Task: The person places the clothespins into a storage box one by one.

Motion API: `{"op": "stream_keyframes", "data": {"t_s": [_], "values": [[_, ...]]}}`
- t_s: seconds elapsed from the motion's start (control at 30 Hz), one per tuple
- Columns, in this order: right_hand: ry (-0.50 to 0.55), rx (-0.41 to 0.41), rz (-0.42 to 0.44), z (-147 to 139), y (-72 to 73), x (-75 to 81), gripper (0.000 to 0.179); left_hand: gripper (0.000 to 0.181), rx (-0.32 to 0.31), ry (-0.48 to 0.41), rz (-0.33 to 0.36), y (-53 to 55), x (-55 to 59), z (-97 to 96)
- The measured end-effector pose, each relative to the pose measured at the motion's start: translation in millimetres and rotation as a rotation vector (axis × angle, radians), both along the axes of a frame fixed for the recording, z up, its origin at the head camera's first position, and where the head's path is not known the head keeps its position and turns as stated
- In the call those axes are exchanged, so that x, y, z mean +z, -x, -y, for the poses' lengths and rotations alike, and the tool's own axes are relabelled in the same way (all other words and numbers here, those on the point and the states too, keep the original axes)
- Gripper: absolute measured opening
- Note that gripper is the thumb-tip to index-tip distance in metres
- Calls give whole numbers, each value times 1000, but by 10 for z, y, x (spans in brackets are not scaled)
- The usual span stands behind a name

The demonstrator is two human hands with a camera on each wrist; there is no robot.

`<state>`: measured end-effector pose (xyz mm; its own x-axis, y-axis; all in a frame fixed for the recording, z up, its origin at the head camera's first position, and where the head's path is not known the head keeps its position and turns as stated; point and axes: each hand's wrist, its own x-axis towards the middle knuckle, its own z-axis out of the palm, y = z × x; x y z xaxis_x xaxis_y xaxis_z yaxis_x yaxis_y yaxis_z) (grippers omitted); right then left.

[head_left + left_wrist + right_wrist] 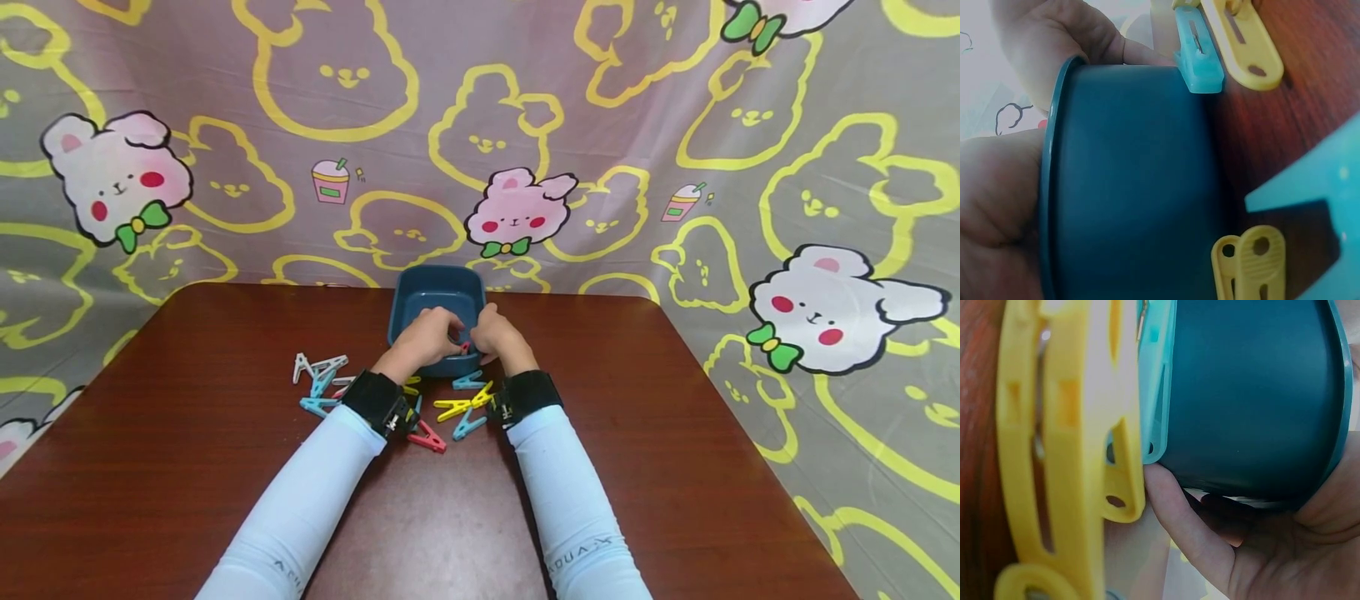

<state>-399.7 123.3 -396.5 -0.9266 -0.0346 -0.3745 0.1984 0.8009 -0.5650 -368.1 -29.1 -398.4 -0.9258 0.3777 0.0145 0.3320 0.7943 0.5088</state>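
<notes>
A dark blue plastic box [438,273] stands near the table's far edge. My left hand [426,337] reaches over its near wall with curled fingers, pinching a red clothespin [464,347] low inside the box; only a bit of red shows. My right hand [498,333] grips the box's right wall, with a finger [1191,531] along the outside. Close before the box lie a light-blue clothespin [468,381] and a yellow clothespin [454,408], which looms large in the right wrist view.
On the brown table [637,467], another light-blue clothespin [468,425] and a red clothespin [427,437] lie between the forearms. White clothespins [328,364] and light-blue ones [318,406] are grouped left of the left wrist. A patterned cloth [525,100] hangs behind the table.
</notes>
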Motion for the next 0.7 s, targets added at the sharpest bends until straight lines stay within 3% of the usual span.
{"op": "stream_keyframes", "data": {"t_s": [0.33,0.7], "values": [[-3,11,-6,-7,-19,9,80,43,-13,-36,-30,-29,68,55],[11,-7,1,-4,-45,21,80,46,58,-62,-79,-165,424,299]]}}
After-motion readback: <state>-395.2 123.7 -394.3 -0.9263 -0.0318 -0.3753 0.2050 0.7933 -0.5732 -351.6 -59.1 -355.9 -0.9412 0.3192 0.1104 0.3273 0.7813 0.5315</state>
